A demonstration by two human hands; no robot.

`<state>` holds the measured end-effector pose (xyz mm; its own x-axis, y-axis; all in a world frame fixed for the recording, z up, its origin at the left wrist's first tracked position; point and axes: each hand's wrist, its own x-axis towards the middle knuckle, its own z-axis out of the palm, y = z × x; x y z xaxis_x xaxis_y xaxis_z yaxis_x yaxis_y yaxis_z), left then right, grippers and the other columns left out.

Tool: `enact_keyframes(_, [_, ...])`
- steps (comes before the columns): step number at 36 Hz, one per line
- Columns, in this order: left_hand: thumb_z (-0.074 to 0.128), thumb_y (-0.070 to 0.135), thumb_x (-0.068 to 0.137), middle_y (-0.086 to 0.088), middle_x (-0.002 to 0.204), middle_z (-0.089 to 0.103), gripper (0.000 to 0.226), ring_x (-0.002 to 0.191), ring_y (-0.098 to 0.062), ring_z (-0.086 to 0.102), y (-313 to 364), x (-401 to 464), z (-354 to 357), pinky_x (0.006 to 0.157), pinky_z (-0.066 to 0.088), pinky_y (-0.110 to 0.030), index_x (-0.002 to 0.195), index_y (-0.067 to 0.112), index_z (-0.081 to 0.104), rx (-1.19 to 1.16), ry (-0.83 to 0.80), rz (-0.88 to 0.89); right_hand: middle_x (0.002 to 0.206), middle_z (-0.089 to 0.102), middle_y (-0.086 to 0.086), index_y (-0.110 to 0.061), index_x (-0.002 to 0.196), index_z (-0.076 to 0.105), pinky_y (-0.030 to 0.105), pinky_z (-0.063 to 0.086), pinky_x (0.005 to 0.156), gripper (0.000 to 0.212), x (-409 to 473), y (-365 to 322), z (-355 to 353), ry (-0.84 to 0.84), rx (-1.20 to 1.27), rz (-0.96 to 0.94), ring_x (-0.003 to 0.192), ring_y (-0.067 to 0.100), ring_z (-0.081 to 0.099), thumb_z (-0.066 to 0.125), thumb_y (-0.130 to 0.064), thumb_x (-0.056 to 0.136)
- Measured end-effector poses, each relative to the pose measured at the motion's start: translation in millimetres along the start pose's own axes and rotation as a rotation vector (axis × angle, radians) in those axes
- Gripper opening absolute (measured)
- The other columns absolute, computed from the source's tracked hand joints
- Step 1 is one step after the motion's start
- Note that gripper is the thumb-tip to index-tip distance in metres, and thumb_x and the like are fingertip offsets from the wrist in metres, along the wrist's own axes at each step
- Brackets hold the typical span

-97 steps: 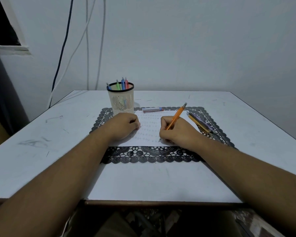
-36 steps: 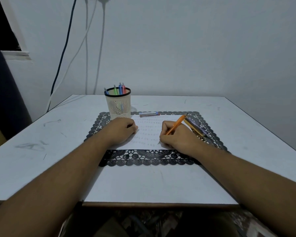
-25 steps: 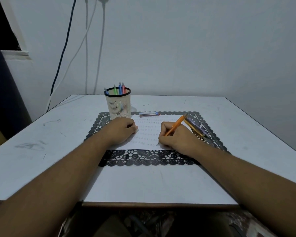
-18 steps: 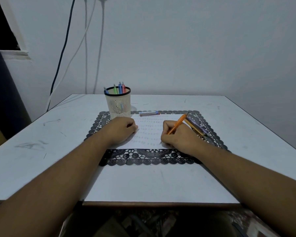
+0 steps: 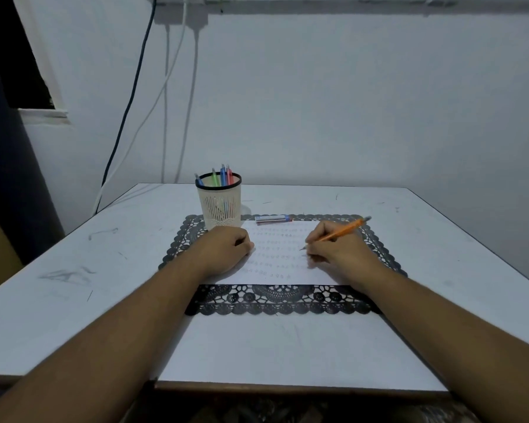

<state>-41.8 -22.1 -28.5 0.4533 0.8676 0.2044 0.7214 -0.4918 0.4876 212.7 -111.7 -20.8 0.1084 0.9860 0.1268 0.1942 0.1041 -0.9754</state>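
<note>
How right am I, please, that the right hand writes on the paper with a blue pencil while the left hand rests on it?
The pencil is orange, not blue, as the head view shows; the right hand writes on the paper, the left hand rests on it.

paper [image 5: 283,264] on mat [image 5: 275,302], cup [image 5: 219,201] behind left

The orange pen [image 5: 344,231] is slim, with a grey cap end. It is pinched in the right hand [image 5: 339,254] and slants up and away to the right, its dark tip touching the paper near the right side. The sheet of paper [image 5: 275,257] is white and carries rows of faint small marks. It lies flat on the black lace mat [image 5: 257,300], with the left hand [image 5: 226,251] resting on its left edge.
</note>
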Motion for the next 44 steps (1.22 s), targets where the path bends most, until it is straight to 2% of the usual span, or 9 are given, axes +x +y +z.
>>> enact_keyframes(4, [0.056,0.031,0.102,0.010,0.076,0.065,0.031,0.075,-0.009,0.060,2.0,-2.0,-1.6,0.062,0.042,-0.030,0.071,0.024,0.061,0.007,0.022,0.032,0.078,0.070,0.018,0.000,0.085,0.069,0.039,0.065,0.072,0.016,8.2,-3.6,-0.8,0.046,0.344,0.072,0.070,0.029,0.071,0.061,0.010,0.095])
enact_keyframes(7, [0.056,0.028,0.102,0.008,0.076,0.065,0.027,0.075,-0.013,0.060,6.1,-1.6,-4.9,0.061,0.042,-0.030,0.075,0.021,0.062,-0.020,0.124,0.061,0.080,0.069,0.019,0.000,0.085,0.071,0.042,0.065,0.077,0.022,13.4,-5.8,-3.0,0.104,0.385,0.054,0.072,0.029,0.072,0.055,0.006,0.099])
enact_keyframes(10, [0.054,0.025,0.105,0.012,0.080,0.061,0.018,0.073,-0.004,0.055,12.3,-1.0,-10.9,0.060,0.037,-0.022,0.088,0.023,0.060,-0.096,0.368,0.130,0.082,0.070,0.020,-0.001,0.093,0.068,0.044,0.065,0.083,0.017,17.0,-6.8,-5.2,0.115,0.263,0.036,0.072,0.029,0.073,0.054,0.003,0.102])
enact_keyframes(14, [0.052,0.020,0.101,0.011,0.093,0.057,0.005,0.088,-0.010,0.053,15.1,-2.0,-16.9,0.073,0.044,-0.025,0.100,0.023,0.055,-0.298,0.695,0.193,0.089,0.078,0.016,-0.005,0.111,0.059,0.038,0.066,0.076,0.016,23.6,-15.3,-9.4,0.095,0.190,-0.044,0.083,0.033,0.077,0.065,0.003,0.099])
enact_keyframes(20, [0.066,0.022,0.096,0.000,0.131,0.047,0.053,0.123,-0.026,0.041,-3.7,6.9,-15.5,0.101,0.042,-0.042,0.142,0.016,0.040,-0.373,0.789,0.026,0.098,0.080,0.013,-0.016,0.116,0.054,0.037,0.065,0.071,0.025,44.6,-47.1,-3.3,0.104,0.218,-0.128,0.084,0.034,0.078,0.068,-0.004,0.099])
enact_keyframes(26, [0.083,0.034,0.087,-0.006,0.156,0.037,0.103,0.147,-0.027,0.025,-25.2,21.4,-12.8,0.114,0.039,-0.052,0.162,0.025,0.012,-0.417,0.649,-0.234,0.101,0.077,0.016,-0.014,0.106,0.058,0.042,0.066,0.074,0.005,66.0,-76.2,21.9,0.113,0.229,-0.202,0.084,0.030,0.078,0.054,-0.014,0.108])
enact_keyframes(30, [0.090,0.037,0.079,-0.008,0.157,0.039,0.125,0.140,-0.031,0.045,-34.0,25.1,-12.3,0.115,0.041,-0.051,0.164,0.031,-0.001,-0.523,0.516,-0.309,0.100,0.067,0.008,-0.015,0.102,0.064,0.032,0.064,0.071,0.006,80.9,-91.7,45.0,0.164,0.106,-0.317,0.091,0.022,0.075,0.061,-0.011,0.104])
enact_keyframes(36, [0.091,0.032,0.080,-0.007,0.153,0.050,0.126,0.125,-0.023,0.059,-38.6,30.3,-12.7,0.108,0.048,-0.047,0.165,0.029,-0.002,-0.516,0.490,-0.322,0.097,0.066,0.006,-0.012,0.112,0.060,0.035,0.066,0.070,0.011,98.3,-102.3,75.5,0.225,-0.019,-0.458,0.090,0.024,0.073,0.062,-0.007,0.102])
enact_keyframes(44, [0.087,0.029,0.084,-0.008,0.148,0.057,0.115,0.132,-0.028,0.059,-38.8,34.1,-11.9,0.109,0.049,-0.051,0.165,0.024,0.006,-0.501,0.443,-0.324,0.109,0.064,0.008,-0.026,0.149,0.036,0.032,0.065,0.070,0.060,116.9,-107.0,97.3,0.229,-0.132,-0.587,0.080,0.020,0.072,0.062,-0.002,0.100])
